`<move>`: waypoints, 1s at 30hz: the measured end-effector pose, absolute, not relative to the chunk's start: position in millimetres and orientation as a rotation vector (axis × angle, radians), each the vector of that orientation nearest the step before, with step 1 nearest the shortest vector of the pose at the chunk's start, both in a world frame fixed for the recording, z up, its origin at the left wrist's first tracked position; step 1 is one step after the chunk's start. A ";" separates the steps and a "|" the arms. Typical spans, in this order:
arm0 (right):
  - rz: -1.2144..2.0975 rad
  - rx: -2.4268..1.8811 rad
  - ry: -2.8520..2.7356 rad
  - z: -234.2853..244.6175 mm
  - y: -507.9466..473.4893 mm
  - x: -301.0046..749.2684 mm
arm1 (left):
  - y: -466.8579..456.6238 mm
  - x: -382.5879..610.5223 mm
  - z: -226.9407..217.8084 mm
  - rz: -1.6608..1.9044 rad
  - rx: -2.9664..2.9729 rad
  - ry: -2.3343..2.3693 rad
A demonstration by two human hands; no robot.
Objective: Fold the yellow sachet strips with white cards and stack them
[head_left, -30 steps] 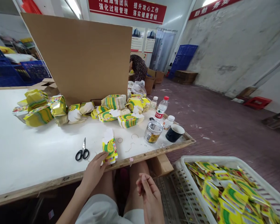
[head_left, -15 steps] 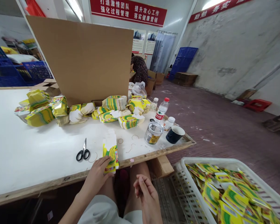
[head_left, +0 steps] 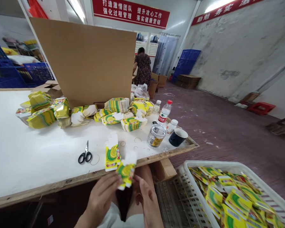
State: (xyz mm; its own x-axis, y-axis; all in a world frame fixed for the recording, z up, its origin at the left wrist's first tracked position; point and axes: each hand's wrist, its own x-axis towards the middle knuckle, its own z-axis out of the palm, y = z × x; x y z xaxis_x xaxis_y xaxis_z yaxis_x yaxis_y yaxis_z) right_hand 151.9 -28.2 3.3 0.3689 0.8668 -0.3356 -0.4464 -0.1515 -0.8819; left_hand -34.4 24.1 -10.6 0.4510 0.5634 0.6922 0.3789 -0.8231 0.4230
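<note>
My left hand (head_left: 103, 194) pinches a small yellow and green carton (head_left: 126, 173) with a lemon-like print and a white flap at its top. The carton is slightly blurred and held above my lap at the table's edge. Close by its right side is my right hand (head_left: 148, 199), fingers apart and partly curled; whether a fingertip touches the carton is unclear. A flat stack of the same cartons (head_left: 112, 155) lies on the table just behind the held one. Black-handled scissors (head_left: 85, 154) lie to the left of that stack.
Bundles of folded cartons (head_left: 41, 117) line the back of the white table (head_left: 26, 152), before a tall cardboard sheet (head_left: 85, 60). A jar (head_left: 156, 136), bottle (head_left: 164, 113) and dark mug (head_left: 178, 137) stand at the right corner. A white basket (head_left: 192, 190) holds yellow packs. A person (head_left: 143, 68) stands behind.
My left hand has lifted one carton off the stack and moved it right, over my lap. My right hand has come up beside it. The person behind has straightened up.
</note>
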 end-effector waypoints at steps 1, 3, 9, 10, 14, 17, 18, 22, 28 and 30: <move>1.237 -1.230 -0.446 5.9 -28.1 152.9 | 18.0 -29.6 -6.3 1.292 2.490 0.680; 1.241 -1.190 -0.450 10.5 -28.1 155.6 | 7.6 -19.9 0.5 1.236 2.416 0.537; 1.197 -1.156 -0.534 10.2 -31.0 155.9 | 2.2 -1.7 11.4 1.249 1.327 0.809; 1.210 -1.139 -0.562 9.0 -31.4 154.0 | 4.1 0.3 14.5 1.169 1.134 0.794; 1.258 -1.080 -0.673 6.8 -31.9 151.0 | 10.1 7.7 30.7 0.839 0.773 0.596; 1.202 -1.089 -0.695 5.8 -32.3 155.2 | 10.8 11.9 37.4 0.834 0.724 0.549; 1.173 -1.099 -0.692 5.4 -32.7 156.8 | 10.7 12.9 37.5 0.867 0.692 0.587; 1.155 -1.104 -0.690 7.4 -33.7 158.9 | 9.9 13.0 31.5 0.886 0.605 0.685; 1.155 -1.065 -0.681 13.6 -32.4 152.7 | 9.5 10.5 34.8 0.770 0.742 0.497; 1.151 -1.057 -0.664 10.8 -32.2 151.6 | 9.0 12.7 41.3 0.769 0.750 0.438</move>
